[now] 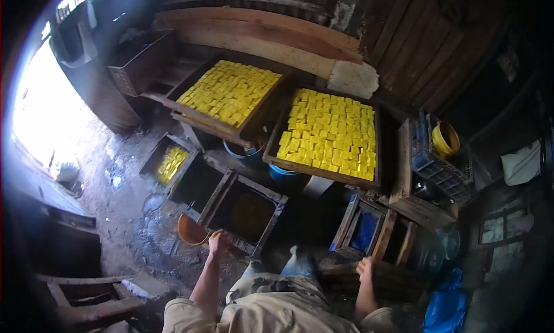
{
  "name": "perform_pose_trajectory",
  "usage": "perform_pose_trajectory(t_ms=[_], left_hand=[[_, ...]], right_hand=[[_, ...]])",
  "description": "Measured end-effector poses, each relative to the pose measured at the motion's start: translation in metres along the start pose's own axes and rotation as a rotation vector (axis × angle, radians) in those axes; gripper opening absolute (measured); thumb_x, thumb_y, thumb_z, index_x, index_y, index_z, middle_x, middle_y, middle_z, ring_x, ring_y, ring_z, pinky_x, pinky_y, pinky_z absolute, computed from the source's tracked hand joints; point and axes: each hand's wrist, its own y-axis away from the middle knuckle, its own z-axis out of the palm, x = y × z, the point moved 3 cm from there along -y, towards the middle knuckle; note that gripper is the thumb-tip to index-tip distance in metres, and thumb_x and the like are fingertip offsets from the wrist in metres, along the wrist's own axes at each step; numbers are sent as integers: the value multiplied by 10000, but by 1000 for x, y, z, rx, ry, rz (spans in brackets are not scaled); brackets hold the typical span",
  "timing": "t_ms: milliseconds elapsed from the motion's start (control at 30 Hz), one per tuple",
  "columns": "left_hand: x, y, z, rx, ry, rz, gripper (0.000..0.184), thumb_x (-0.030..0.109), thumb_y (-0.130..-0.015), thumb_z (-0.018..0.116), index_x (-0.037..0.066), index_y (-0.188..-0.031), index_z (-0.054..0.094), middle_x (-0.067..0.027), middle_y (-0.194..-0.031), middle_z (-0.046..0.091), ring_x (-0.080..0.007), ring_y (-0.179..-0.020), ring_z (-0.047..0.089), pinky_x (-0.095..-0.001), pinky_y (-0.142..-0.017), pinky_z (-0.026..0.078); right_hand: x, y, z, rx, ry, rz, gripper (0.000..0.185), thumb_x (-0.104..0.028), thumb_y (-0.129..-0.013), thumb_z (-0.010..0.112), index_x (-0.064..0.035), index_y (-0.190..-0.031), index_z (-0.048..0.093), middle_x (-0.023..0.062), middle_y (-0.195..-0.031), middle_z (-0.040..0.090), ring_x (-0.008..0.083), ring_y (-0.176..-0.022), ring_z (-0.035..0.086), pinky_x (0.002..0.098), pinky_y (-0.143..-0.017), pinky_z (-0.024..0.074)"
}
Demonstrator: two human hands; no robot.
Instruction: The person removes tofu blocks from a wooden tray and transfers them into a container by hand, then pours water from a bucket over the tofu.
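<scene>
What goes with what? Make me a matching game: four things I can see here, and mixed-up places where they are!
Things:
1. yellow pot
2. orange bucket
3. most yellow blocks
4. blue plastic

Places:
A. in the two big trays
B. near the picture's bottom right corner
C. on the blue crate
D. on the floor, near the left hand

Right pairs: 1-C, 2-D, 3-A, 4-B

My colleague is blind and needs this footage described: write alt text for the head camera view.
Two wooden trays packed with yellow blocks dominate a dim, rough workspace. Nearer the camera wearer, their bare left hand is beside an orange bucket, and the right hand is near wooden frames.
</scene>
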Motion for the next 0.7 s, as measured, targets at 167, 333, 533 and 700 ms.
perform_pose_trajectory(t_ms=[167,333,533,700], left_hand=[[27,-24,157,-116,-253,-22,353,234,-912,542,92,-1235,557,-53,-926,628,-233,-809,665,-363,-667,537],[3,-50,313,-307,-117,-203,305,230,-901,563,105,-1178,546,-51,-1053,617,-219,-868,632,-362,-729,519],[-69,-86,432,-26,395,-355,487,174,-896,557,134,-1354,396,-96,-1215,556,-256,-1047,593,-456,-846,486],[-89,-110,488,60,310,-187,479,270,-891,591,173,-1329,423,-56,-1189,551,-230,-1043,562,-461,-885,457]], right_hand=[[-159,-66,122,115,119,-312,175,-147,-841,660,-173,-989,569,-31,-767,495,68,-601,502,209,-453,384],[-314,-207,288,-100,559,-796,302,-131,-896,630,-48,-1182,588,32,-923,613,171,-827,596,315,-769,501],[-419,-393,504,-384,888,-933,388,-184,-860,663,-44,-1213,579,113,-1080,666,241,-1004,641,344,-882,497],[-435,-478,643,-489,1448,-950,528,-262,-902,625,-25,-1357,497,182,-1381,519,333,-1263,506,426,-1055,404]])
